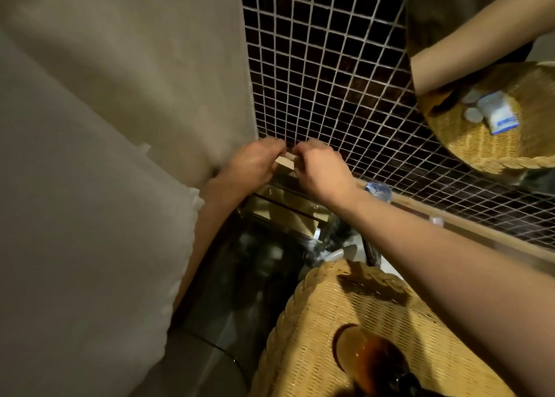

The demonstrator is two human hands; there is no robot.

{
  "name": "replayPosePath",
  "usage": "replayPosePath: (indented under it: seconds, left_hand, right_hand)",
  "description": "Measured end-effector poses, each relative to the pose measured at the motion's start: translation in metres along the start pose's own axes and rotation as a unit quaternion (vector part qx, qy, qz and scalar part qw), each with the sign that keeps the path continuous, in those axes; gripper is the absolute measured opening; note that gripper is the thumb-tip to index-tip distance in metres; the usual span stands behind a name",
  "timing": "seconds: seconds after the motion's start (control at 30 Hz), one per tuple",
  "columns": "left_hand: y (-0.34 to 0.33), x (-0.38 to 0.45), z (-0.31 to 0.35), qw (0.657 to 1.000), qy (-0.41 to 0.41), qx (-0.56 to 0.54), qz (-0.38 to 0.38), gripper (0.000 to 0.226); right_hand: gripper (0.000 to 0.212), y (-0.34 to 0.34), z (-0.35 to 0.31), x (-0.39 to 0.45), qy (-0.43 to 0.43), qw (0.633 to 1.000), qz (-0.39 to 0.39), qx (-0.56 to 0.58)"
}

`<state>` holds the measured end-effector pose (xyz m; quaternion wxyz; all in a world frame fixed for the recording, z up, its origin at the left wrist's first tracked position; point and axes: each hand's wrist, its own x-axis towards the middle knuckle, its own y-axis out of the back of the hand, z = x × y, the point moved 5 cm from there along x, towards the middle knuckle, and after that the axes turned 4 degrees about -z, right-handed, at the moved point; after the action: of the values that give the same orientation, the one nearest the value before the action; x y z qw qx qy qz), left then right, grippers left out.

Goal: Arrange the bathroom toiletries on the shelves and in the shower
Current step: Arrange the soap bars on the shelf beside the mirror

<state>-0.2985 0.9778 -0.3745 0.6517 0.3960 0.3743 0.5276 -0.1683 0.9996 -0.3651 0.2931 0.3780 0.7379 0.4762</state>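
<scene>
- Both hands, left hand (255, 165) and right hand (322, 171), pinch one small pale box (285, 164) between fingertips, up against the tiled wall (330, 81).
- Step, as I judge it: setting that box on the stacked shelves (288, 213) below.
- Next move needs a level, gentle lowering.
- Count: one wicker basket (345, 321), one amber bottle (369, 357), one mirror (486, 102).
</scene>
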Motion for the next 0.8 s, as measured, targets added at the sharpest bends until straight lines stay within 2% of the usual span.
replayPosePath:
  seconds: [0.1,0.17,0.23,0.27,0.33,0.4,0.53,0.63,0.7,0.8]
  left_hand:
    - [-0.006,-0.004,-0.011,0.999,0.046,-0.017,-0.022,0.019]
    - [-0.011,-0.001,-0.015,0.997,0.053,0.050,-0.031,0.018]
    - [-0.017,0.003,-0.021,0.994,0.073,0.069,-0.040,0.016]
    - [-0.020,0.006,-0.020,0.990,0.066,0.116,-0.044,0.021]
    - [-0.025,0.009,-0.025,0.984,0.113,0.135,-0.038,0.040]
    - [-0.033,0.013,-0.028,0.981,0.131,0.139,-0.043,0.046]
    - [-0.042,0.018,-0.027,0.986,0.073,0.146,-0.033,0.031]
    - [-0.044,0.021,-0.033,0.988,0.105,0.112,0.001,0.028]
    - [-0.044,0.020,-0.036,0.982,0.148,0.115,-0.020,0.024]
    - [-0.042,0.022,-0.027,0.977,0.137,0.160,-0.037,0.028]
  right_hand:
    - [0.034,-0.014,0.012,-0.004,-0.007,0.996,-0.056,-0.073]
    - [0.029,-0.019,0.023,-0.008,-0.034,0.989,-0.102,-0.099]
    - [0.028,-0.021,0.031,-0.010,-0.060,0.984,-0.133,-0.106]
    - [0.029,-0.022,0.032,-0.010,-0.067,0.982,-0.142,-0.106]
    - [0.030,-0.023,0.032,-0.009,-0.069,0.982,-0.148,-0.100]
    - [0.031,-0.025,0.030,-0.007,-0.062,0.982,-0.151,-0.098]
    - [0.037,-0.033,0.029,-0.003,-0.062,0.978,-0.166,-0.107]
    - [0.044,-0.039,0.030,0.002,-0.079,0.971,-0.192,-0.120]
    - [0.044,-0.039,0.030,0.006,-0.090,0.968,-0.197,-0.127]
    - [0.039,-0.039,0.031,0.010,-0.095,0.967,-0.199,-0.130]
